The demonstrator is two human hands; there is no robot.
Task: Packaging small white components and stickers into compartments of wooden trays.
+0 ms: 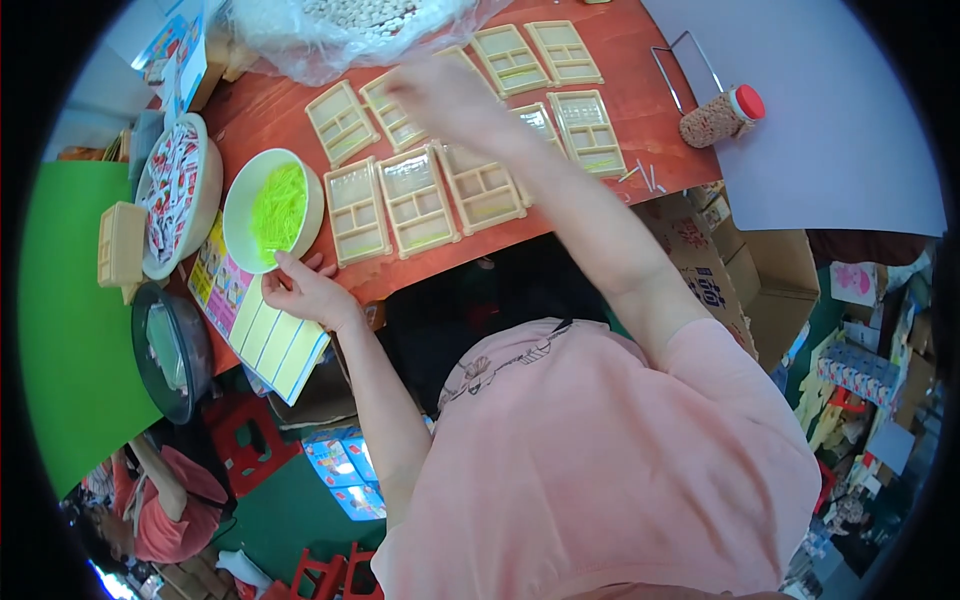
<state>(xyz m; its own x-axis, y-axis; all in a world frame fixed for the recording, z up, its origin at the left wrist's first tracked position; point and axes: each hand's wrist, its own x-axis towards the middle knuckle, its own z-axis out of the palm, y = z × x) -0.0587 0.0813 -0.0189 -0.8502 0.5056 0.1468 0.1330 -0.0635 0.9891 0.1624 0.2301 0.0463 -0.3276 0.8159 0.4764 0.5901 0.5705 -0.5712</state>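
The right hand [445, 95], its grip too blurred to tell, is above cream compartment trays [412, 180] along the desk's [645, 110] near edge. The left hand [312, 297], curled, hold unclear, meets the bowl [240, 205] of green strands [280, 205] near the left corner. Portioning strands seems underway, calling for small pinches next.

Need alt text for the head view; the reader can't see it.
A person's blurred right hand is over rows of cream compartment trays on a red table; the left hand is at the near rim of a white bowl of green strands. A basin of small packets and a red-lidded jar sit nearby.
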